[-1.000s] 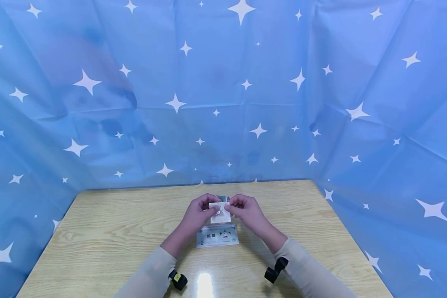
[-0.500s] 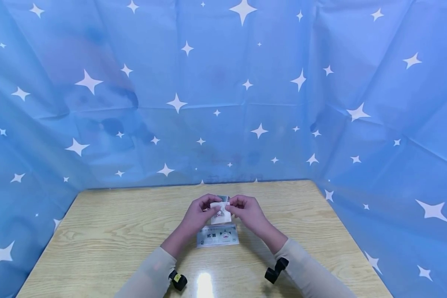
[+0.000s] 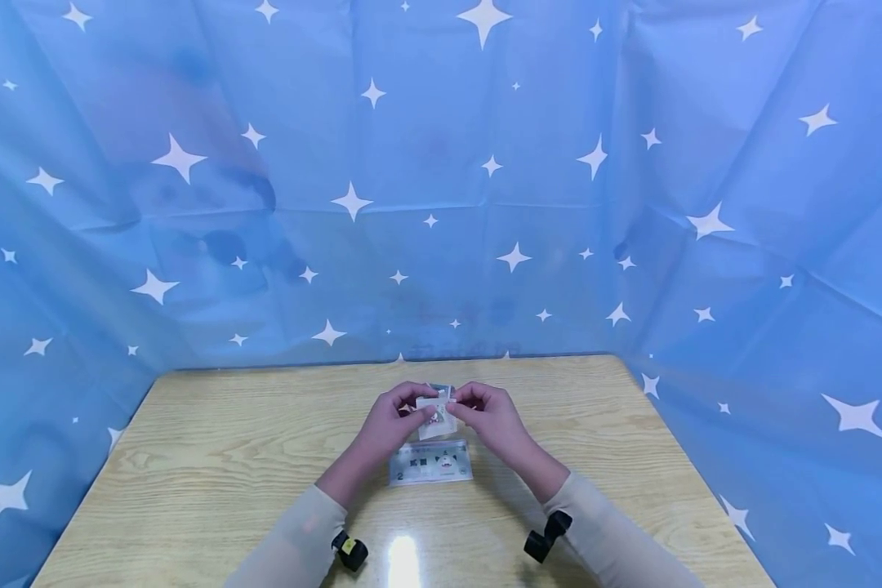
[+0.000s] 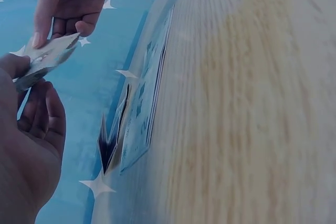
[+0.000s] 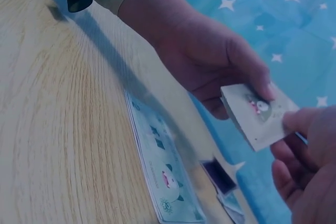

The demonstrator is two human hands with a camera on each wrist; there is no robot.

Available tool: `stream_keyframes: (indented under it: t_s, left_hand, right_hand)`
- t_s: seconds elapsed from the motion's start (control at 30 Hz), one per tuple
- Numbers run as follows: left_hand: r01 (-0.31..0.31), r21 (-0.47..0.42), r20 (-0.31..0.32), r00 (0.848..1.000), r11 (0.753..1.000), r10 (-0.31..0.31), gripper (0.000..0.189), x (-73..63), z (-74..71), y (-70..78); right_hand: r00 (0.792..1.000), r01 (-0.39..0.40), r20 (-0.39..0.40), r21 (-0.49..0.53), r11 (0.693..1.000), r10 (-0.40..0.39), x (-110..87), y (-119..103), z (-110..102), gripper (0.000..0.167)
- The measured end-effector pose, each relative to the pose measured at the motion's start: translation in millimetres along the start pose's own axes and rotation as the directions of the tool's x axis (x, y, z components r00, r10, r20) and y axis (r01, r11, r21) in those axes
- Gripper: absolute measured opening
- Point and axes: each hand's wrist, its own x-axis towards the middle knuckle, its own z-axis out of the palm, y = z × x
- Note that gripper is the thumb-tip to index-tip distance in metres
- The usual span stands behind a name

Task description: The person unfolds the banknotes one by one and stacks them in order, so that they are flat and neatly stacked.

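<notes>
A small folded paper (image 5: 254, 121), squarish with crisp straight edges, is held up off the table between both hands; its pale, matte face carries a little printed figure with a touch of pink, and the layers gape slightly along one side. The left hand (image 3: 389, 420) pinches it at one edge, thumb flat on the printed face, the lower fingers loosely bent beneath. The right hand (image 3: 491, 416) pinches the opposite side in the same manner, thumb on top and the other fingers curled under. Below them, nearer the person, a flat stack of printed notes (image 3: 431, 462) lies on the table, long and rectangular, pale green-grey, with thin layered edges and a round cartoon face. Just past its far side sits another folded piece (image 5: 219, 177), opened in a narrow V with a dark panel showing. The table (image 3: 228, 465) has a smooth, light wood grain and rounded far corners, with a bright glare near the front. Cream sleeves (image 3: 294, 543) cover the forearms, with a black device (image 3: 350, 551) strapped at the left wrist. Behind hangs a creased blue sheet (image 3: 426, 294) dotted with white four-pointed stars.
</notes>
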Motion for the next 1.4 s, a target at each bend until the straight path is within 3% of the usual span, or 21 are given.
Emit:
stream_keyframes:
  t_s: [0.23,0.57,0.83,1.03,1.4]
  left_hand:
    - [-0.036,0.028,0.018,0.999,0.999,0.036,0.041,0.4,-4.9,-3.6]
    - [-0.056,0.038,0.036,0.998,0.998,0.055,0.04,-2.6,-14.1,0.0]
    - [0.007,0.03,0.035,0.999,1.0,-0.008,0.026,-7.3,-23.5,-2.3]
    - [0.025,-0.007,0.051,0.998,1.0,-0.025,0.029,-11.0,-28.8,-3.8]
    - [0.061,0.009,-0.01,0.998,0.998,-0.061,0.023,-19.3,-32.3,-4.9]
  right_hand:
    - [1.0,0.0,0.023,0.041,0.999,-0.001,-0.3,-3,-3,0.007]
    - [1.0,-0.007,0.007,0.047,0.999,0.007,0.4,-2,-5,0.009]
    - [0.999,-0.039,-0.014,0.05,0.998,0.04,-3.5,-4,-9,0.011]
    - [0.998,-0.061,-0.018,0.047,0.997,0.062,-5.6,-3,-10,0.011]
    - [0.996,-0.092,-0.011,0.038,0.995,0.093,-8.5,2,-13,0.006]
